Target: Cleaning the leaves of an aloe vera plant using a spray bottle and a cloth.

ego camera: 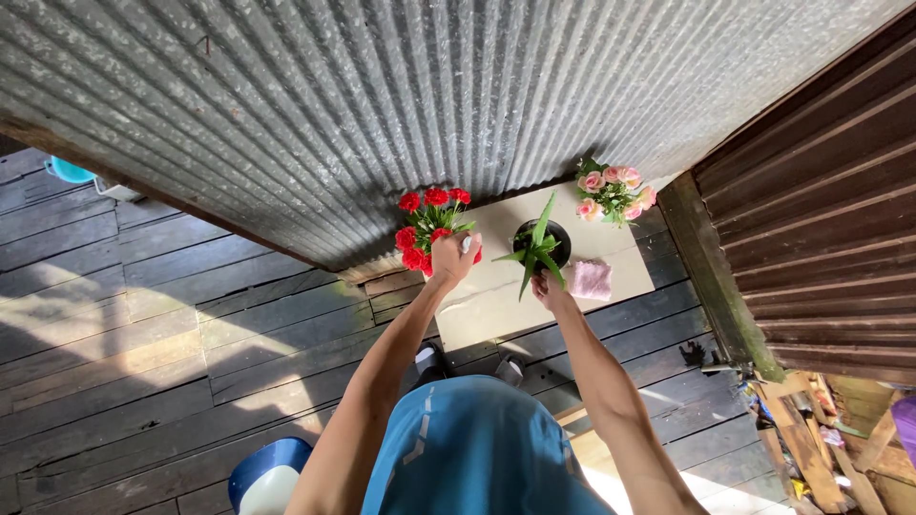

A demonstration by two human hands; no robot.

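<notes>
A corrugated metal wall (pixel 382 105) stands above a dark plank floor (pixel 191 362). A pale board (pixel 496 296) lies on the floor against the wall. At its left edge, the left hand (pixel 450 257) has its grip closed around the red flowers (pixel 425 229). The right hand (pixel 551 286) touches the green potted plant (pixel 539 246) mid-board; its grip cannot be told. Pink flowers (pixel 611 191) occupy the far right corner, a pink cloth (pixel 592 279) near the right edge.

Head view, looking straight down the body. 2 bare arms, no sleeves reaching the forearms, no watch, rings or gloves visible on the left hand (pixel 452 256) or the right hand (pixel 551 289). Torso covered by a blue garment (pixel 477 448) with a smooth, slightly shiny surface and short pale dashed markings along 2 seams. 2 dark shoes with pale tops show past the garment's edge.
</notes>
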